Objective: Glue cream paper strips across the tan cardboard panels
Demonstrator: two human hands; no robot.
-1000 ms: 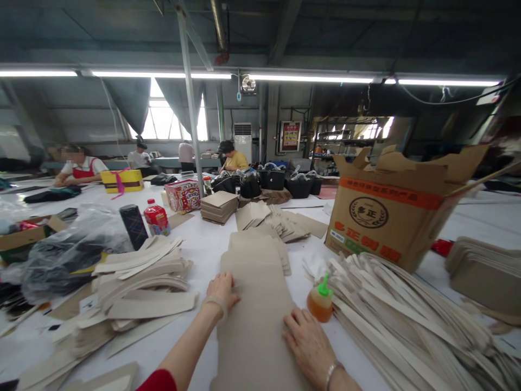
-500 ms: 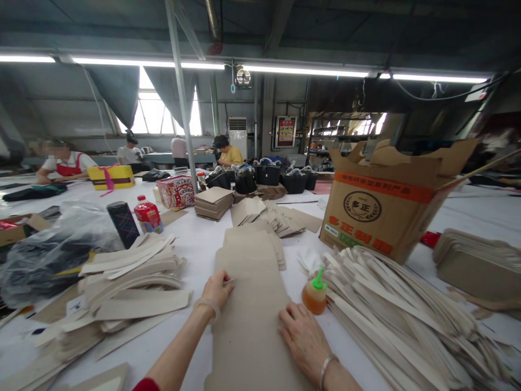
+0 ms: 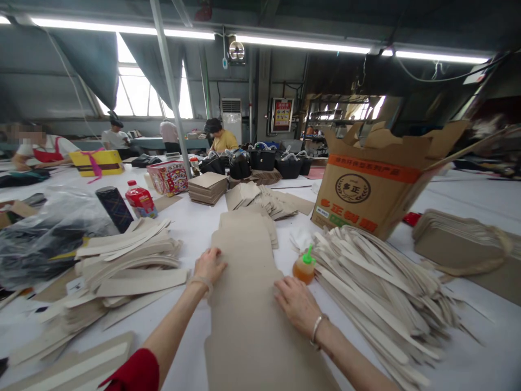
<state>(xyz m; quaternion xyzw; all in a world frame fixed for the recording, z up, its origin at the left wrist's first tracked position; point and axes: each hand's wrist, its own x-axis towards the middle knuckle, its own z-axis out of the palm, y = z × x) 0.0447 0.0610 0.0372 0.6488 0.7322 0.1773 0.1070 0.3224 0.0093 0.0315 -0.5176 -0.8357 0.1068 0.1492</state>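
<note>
"Where do we find our hands in the head view?"

"Our left hand (image 3: 208, 266) lies on the left edge of the grey-brown boards (image 3: 244, 304), thumb and fingers apart. Our right hand (image 3: 299, 304), a bracelet at the wrist, touches the right edge, fingers slightly spread. We see neither hand closed on anything."

"And the boards?"

"They run in an overlapping row down the middle of the white table (image 3: 187, 353), between our arms and away from us."

"What flanks them?"

"On our left, we have a pile of curved strips (image 3: 134, 260), with a patterned cylinder (image 3: 114, 209) and a red bottle (image 3: 140, 200) behind it. On our right, a squeeze bottle (image 3: 304, 270) of amber liquid, topped in green, stands near our right hand, just beside a bundle of long strips (image 3: 378, 288)."

"Farther out?"

"An open cardboard carton (image 3: 354, 190) stands behind the bundle, and a squared stack of boards (image 3: 207, 190) sits beyond the row, to the left. Black bags (image 3: 262, 158) line up behind. Across the room we see a person in yellow (image 3: 224, 140); at far left, a person in a red apron (image 3: 44, 152)."
</note>
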